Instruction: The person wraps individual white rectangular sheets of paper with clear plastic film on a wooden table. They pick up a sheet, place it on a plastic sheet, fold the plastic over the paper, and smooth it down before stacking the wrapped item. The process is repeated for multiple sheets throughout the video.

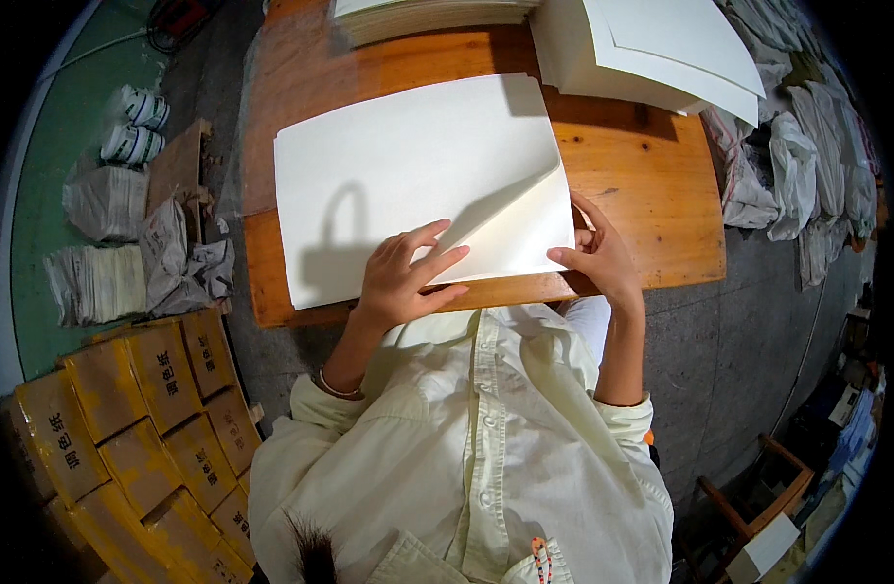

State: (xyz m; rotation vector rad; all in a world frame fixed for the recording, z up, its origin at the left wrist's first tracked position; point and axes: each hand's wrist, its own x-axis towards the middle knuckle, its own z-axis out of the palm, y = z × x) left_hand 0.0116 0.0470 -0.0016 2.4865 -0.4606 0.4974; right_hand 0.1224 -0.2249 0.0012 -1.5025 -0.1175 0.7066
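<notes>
A stack of large white paper sheets [369, 165] lies on the wooden table [651, 185] in front of me. The top sheet's near right part is raised and bent back toward the left, baring the sheet [515, 238] under it. At the raised edge is my left hand [408, 273], its fingers spread, with the edge running in between them. My right hand [603, 255] grips the stack's near right corner, thumb on top and the other fingers at the right side, partly hidden.
Two more paper stacks stand at the table's far side, one at the middle [437, 21] and a taller one at the right [651, 58]. Taped cardboard boxes [145, 438] pile up at the lower left. White sacks [792, 165] lie right of the table, and a wooden stool [758, 506] stands lower right.
</notes>
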